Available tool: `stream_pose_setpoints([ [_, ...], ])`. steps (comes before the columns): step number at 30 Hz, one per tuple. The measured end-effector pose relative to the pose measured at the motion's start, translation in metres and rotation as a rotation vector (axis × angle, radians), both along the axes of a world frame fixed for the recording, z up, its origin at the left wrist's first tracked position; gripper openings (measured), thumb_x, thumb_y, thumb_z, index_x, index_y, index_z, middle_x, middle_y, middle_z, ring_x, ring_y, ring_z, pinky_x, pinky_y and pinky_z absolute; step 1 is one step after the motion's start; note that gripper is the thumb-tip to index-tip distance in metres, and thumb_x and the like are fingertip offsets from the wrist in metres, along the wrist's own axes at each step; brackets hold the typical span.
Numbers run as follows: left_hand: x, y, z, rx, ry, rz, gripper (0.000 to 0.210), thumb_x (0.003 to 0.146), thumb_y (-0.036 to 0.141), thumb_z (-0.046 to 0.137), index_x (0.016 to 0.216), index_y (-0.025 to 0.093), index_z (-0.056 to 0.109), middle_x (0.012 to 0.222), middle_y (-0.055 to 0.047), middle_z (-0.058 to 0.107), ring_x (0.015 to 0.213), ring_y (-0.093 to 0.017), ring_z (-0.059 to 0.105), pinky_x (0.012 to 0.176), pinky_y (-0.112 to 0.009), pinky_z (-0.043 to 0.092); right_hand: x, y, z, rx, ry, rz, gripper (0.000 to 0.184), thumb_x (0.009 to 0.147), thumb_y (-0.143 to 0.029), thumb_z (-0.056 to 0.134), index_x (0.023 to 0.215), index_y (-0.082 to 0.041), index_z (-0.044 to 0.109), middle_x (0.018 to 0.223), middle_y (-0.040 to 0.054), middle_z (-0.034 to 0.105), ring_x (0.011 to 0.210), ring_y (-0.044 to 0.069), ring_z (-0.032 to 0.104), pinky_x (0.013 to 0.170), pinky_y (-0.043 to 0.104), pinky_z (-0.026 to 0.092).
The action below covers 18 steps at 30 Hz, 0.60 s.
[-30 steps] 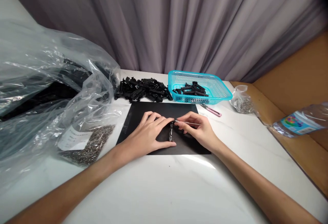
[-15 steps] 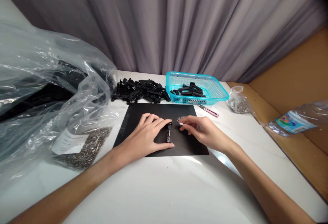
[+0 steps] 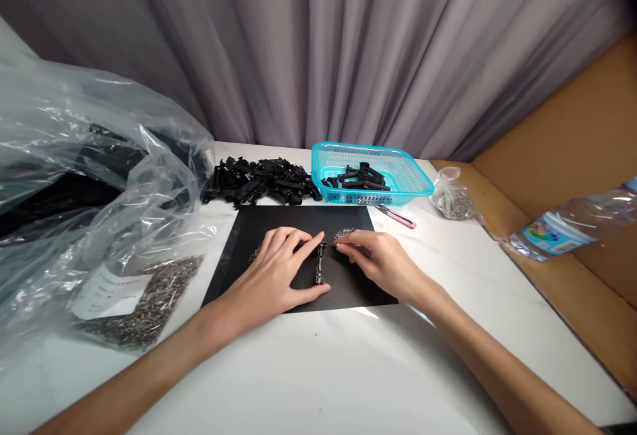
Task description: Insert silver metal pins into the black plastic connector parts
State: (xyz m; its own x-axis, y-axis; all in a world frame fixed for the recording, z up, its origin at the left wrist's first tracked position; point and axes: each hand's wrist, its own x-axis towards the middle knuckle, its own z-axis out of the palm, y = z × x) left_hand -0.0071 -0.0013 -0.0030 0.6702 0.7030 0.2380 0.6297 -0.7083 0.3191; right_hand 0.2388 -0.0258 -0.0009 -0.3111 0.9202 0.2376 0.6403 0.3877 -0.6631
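A narrow black plastic part [image 3: 319,264] lies lengthwise on a black mat [image 3: 293,219], pale metallic bits showing along it. My left hand [image 3: 273,269] steadies this part between thumb and index finger, one at each end. Just to the right, my right hand [image 3: 381,259] has its thumb and index finger pinched together beside a small pile of metal pins [image 3: 344,233]. Whatever is in that pinch is too small to make out. More tiny metal pieces [image 3: 255,252] lie partly hidden behind my left hand.
Behind the mat are a heap of black plastic parts [image 3: 263,180] and a blue basket [image 3: 421,185] holding similar parts. A pink-handled cutter [image 3: 401,219], a small bag of metal pieces [image 3: 455,203] and a plastic bottle [image 3: 557,233] are rightward. Clear bags [image 3: 164,176] and a labelled bag of pins [image 3: 149,302] stand left.
The whole view has shifted, so things appear farther left and slightly lower. My right fingertips have drawn closer together beside the pin pile. The left hand stays at the black part.
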Motion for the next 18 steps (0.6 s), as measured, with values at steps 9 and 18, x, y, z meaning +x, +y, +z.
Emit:
stream_pose_setpoints([
  [9,-0.002,-0.002,0.001,-0.08,-0.025,-0.029,0.066,0.096,0.041,0.063,0.156,0.025,0.043,0.129,-0.01,0.063,0.122,-0.03,0.051,0.106,-0.049,0.043,-0.006,0.0,-0.002,-0.024,0.143,0.22,0.018,0.104,-0.031,0.057,0.108,-0.024,0.072,0.136,0.0097,0.061,0.114,0.021,0.067,0.095,0.034,0.058],
  [18,-0.012,0.002,0.003,-0.113,-0.061,-0.007,0.057,0.102,0.032,0.055,0.156,0.034,0.035,0.14,-0.002,0.065,0.128,-0.025,0.049,0.11,-0.044,0.043,0.001,0.006,-0.002,-0.065,0.162,0.234,0.022,0.102,-0.038,0.06,0.106,-0.023,0.077,0.114,0.0071,0.066,0.094,0.017,0.068,0.083,0.031,0.057],
])
